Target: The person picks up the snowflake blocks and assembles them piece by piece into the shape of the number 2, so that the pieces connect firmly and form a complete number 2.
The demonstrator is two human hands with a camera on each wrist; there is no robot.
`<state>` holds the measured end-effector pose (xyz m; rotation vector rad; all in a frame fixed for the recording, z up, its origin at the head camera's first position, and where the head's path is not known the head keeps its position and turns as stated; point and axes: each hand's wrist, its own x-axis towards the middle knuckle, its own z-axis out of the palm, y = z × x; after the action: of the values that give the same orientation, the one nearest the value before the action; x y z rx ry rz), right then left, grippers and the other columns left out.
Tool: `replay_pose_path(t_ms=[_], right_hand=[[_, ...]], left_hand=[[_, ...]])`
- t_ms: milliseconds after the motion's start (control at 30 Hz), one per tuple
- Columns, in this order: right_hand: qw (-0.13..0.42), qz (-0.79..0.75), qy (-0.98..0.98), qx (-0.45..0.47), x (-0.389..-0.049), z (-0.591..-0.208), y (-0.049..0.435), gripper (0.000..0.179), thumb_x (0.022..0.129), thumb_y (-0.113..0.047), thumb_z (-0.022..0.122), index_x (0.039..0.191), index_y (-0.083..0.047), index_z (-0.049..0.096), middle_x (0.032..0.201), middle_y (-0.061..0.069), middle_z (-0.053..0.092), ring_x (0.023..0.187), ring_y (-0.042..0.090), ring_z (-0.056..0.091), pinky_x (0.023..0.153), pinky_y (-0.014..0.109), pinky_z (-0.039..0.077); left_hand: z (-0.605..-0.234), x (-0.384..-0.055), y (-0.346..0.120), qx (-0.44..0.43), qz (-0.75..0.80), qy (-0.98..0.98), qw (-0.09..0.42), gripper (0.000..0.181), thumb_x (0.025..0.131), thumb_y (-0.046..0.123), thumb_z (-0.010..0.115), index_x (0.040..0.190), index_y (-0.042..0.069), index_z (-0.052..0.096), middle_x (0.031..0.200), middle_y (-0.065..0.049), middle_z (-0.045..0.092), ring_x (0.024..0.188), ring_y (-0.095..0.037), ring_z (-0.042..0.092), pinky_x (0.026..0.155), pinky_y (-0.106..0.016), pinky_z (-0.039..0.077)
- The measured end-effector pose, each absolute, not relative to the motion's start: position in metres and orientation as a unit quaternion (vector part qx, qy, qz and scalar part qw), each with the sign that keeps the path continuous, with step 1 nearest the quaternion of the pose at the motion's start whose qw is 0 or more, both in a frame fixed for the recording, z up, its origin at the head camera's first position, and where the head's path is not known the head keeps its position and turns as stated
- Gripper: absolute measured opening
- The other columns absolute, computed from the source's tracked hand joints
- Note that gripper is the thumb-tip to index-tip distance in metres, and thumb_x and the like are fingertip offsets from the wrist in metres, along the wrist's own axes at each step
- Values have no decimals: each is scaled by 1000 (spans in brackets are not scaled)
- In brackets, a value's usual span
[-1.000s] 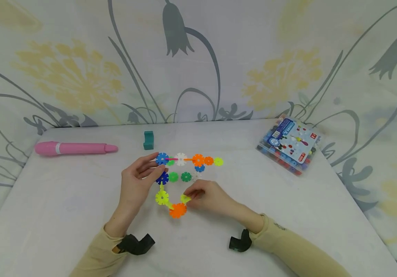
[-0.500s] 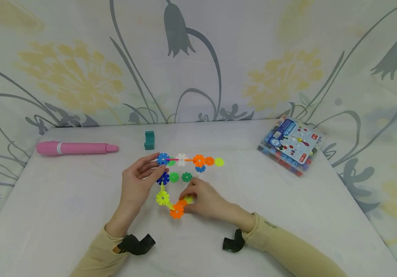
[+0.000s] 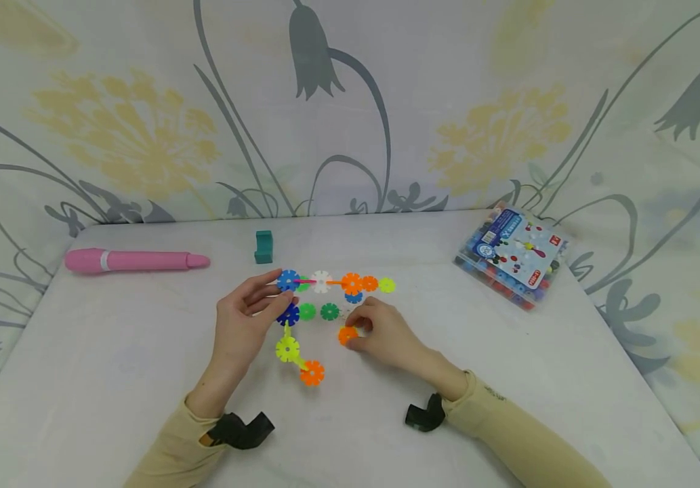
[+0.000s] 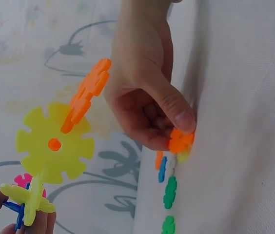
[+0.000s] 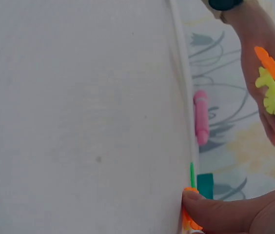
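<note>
In the head view my left hand (image 3: 240, 332) holds a chain of notched snowflake discs by its blue discs (image 3: 289, 314). Below them hang a yellow disc (image 3: 287, 349) and, at the lower end, an orange disc (image 3: 312, 373). The chain's upper row runs right through a white disc (image 3: 322, 281) to another orange disc (image 3: 352, 283). My right hand (image 3: 386, 335) pinches a separate orange snowflake disc (image 4: 181, 140) between thumb and fingers, close to the table. A bit of yellow shows beneath that disc in the left wrist view; its attachment is unclear.
Loose green discs (image 3: 329, 312) lie between the hands, with a blue one (image 3: 354, 297) and a yellow one (image 3: 387, 285) farther right. Behind are a teal block (image 3: 263, 247), a pink microphone-like stick (image 3: 136, 261) and a clear case of parts (image 3: 511, 254).
My right hand has drawn an orange disc away from the chain's lower end, moving right and slightly farther back. The left hand and its chain have stayed almost still.
</note>
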<state>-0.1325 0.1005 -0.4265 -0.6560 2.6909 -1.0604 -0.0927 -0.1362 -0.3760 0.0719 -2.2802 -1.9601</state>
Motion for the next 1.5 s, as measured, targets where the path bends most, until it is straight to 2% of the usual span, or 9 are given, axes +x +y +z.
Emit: replay_pose_path(t_ms=[133,400,633,933,1233,1500], right_hand=[[73,-385,895,-213,-136,-430,111,21,77,-8,85,94,-9,71,85,-3,61,76,14,53,69,23,46],[80,-454,863,-207,-140,-418,124,11,85,-8,78,95,-10,73,83,-1,68,72,13,59,65,23,50],[40,-558,808,-184,-138,-401,137,15,89,-11,75,102,-3,73,89,11,75,75,29,72,67,27,57],[-13,-630,755,-180,-137,-397,141,14,90,-1,72,102,5,71,90,22,74,79,42,71,73,33,61],[-21,-655,732,-186,-136,-397,142,14,89,3,71,102,8,70,94,27,72,82,31,74,78,32,60],[-30,-652,735,-186,-136,-397,141,14,88,2,73,101,6,72,94,25,72,84,37,73,80,31,60]], left_hand=[[-377,-93,-137,25,-648,-759,65,40,93,12,72,132,10,64,107,-18,71,85,-1,72,84,-18,55],[-378,-92,-137,24,-645,-761,65,40,93,12,72,132,9,64,108,-19,72,85,-1,71,84,-18,55],[-378,-92,-135,22,-653,-755,58,39,93,11,71,131,9,65,107,-19,71,85,-2,71,84,-18,55],[-381,-92,-133,26,-651,-757,45,39,94,12,70,133,9,63,108,-17,71,87,-3,72,85,-18,55],[-381,-92,-132,34,-640,-767,41,39,94,14,70,133,12,63,110,-17,71,88,-2,71,84,-18,55],[-382,-92,-132,37,-636,-770,39,39,93,16,72,132,14,64,110,-16,71,88,-2,70,84,-17,55]])
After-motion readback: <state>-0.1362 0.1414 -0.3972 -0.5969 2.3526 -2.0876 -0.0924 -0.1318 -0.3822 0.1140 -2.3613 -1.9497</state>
